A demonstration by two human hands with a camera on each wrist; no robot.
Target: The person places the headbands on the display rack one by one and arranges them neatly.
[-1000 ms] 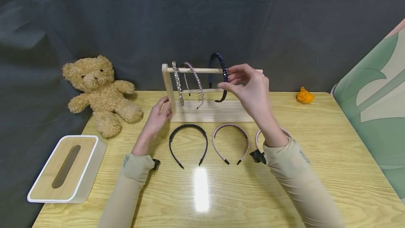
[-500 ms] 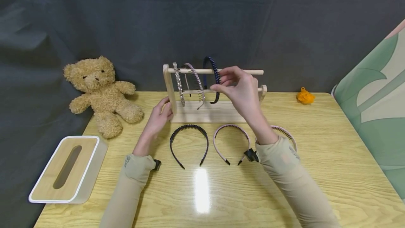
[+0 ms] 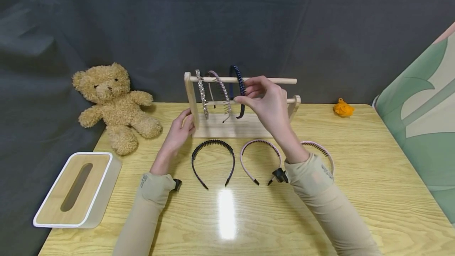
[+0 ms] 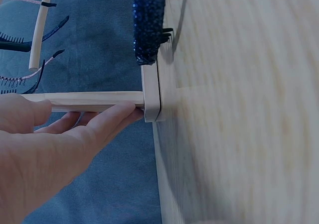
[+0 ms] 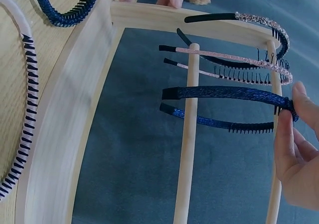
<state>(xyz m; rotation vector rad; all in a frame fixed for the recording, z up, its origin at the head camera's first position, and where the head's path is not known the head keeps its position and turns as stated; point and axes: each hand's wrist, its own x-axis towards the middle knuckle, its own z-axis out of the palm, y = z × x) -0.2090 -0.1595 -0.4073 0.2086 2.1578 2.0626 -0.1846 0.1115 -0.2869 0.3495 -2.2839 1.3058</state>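
My right hand pinches a dark blue sparkly headband between thumb and fingers. This headband straddles the upper rod of a wooden headband rack. To its left on the rack hang a pink beaded headband and a silver rhinestone headband. At the rack's left end, my left hand rests its fingers against the outer side of the upright; the thumb does not wrap round it. Below, a dark headband, a pink headband and another pink headband lie on the table, the last partly behind my right arm.
A teddy bear sits at the back left of the wooden table. In front of it stands a tissue box with a wooden lid. Toward the back right lies a small orange object. A dark curtain hangs behind.
My right hand has slid the blue headband leftward along the upper rod and slightly down. The left hand has stayed at the rack's left upright.
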